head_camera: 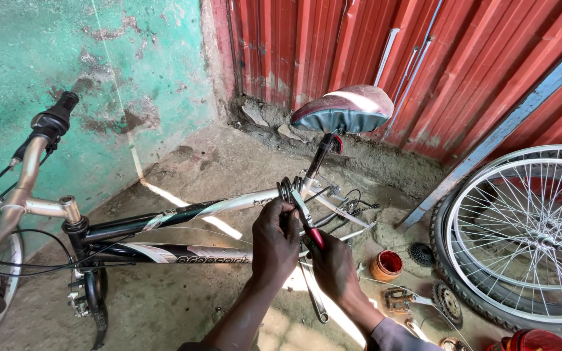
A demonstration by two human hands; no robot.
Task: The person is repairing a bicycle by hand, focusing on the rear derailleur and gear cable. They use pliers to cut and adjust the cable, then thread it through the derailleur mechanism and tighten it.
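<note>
Head view shows the red-handled pliers [306, 221] gripped in the right hand [334, 266], their jaws closed on the coil of cable [285, 190] that sits against the top tube of the bicycle frame [222, 207], just ahead of the seat post; the left hand [274, 244] is curled around the tube and the loose cable beside the pliers, steadying both. Judging by this, the cable work looks about midway: the coil is not yet drawn out or tied off, and the back of the frame carries no wheel. The saddle [346, 109] stands above the hands, the handlebar [37, 140] off to the left. On the dirt to the right lie a spoked wheel [528, 237], a sprocket [421, 254], a small orange tin [386, 265] and a pedal [398, 299], crowding the ground by the right forearm, with the red corrugated wall [385, 52] close behind
</note>
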